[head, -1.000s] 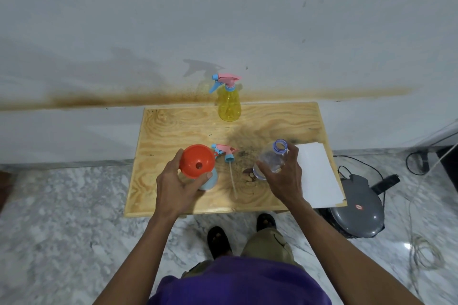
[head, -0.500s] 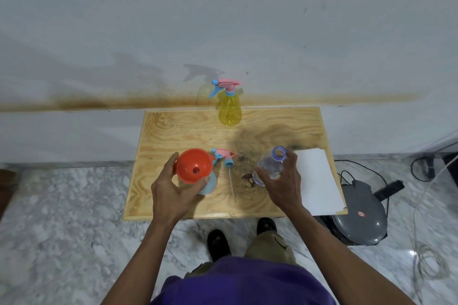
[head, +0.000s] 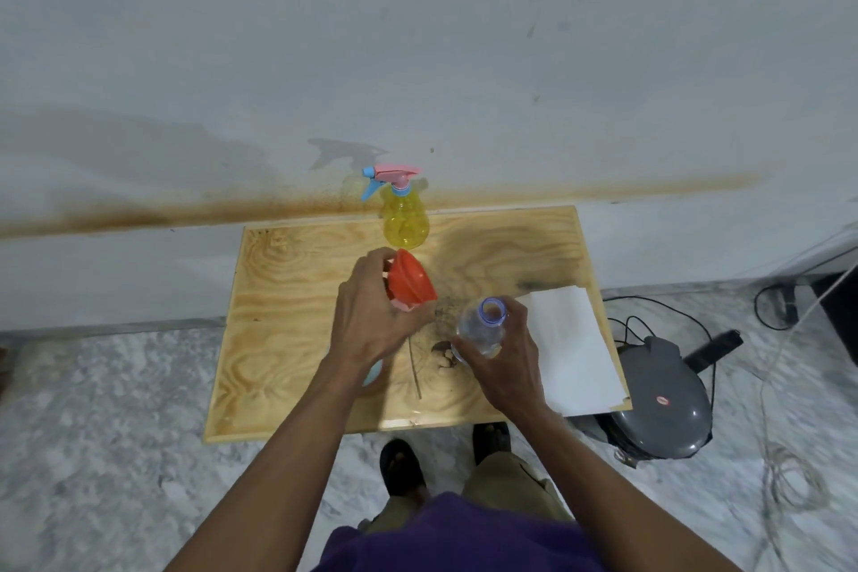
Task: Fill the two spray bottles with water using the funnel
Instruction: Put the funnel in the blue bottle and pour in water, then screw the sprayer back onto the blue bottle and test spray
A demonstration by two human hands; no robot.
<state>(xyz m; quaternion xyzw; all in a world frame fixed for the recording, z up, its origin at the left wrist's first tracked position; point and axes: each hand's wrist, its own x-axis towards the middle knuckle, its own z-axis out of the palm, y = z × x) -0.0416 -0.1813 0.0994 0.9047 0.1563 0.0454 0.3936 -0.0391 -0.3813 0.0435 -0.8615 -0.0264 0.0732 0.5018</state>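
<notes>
My left hand (head: 371, 320) grips the orange funnel (head: 411, 281), tilted on its side above the wooden table (head: 288, 302). Under that wrist only a sliver of the light blue spray bottle (head: 373, 374) shows. Its pink spray head (head: 401, 304) peeks out below the funnel, and its dip tube (head: 414, 369) lies on the wood. My right hand (head: 503, 358) holds an uncapped clear water bottle (head: 480, 327), mouth up and leaning left. A yellow spray bottle (head: 404, 218) with a pink and blue trigger stands capped at the table's far edge.
A white paper sheet (head: 573, 351) lies on the table's right side. On the marble floor to the right sit a grey lidded pan (head: 661, 404) and black cables (head: 659, 316). The stained wall rises directly behind the table. My feet (head: 401, 464) stand at the near edge.
My left hand has lifted the funnel off the blue bottle and carried it up and right, tilting it. The water bottle has stayed in my right hand, nearly still.
</notes>
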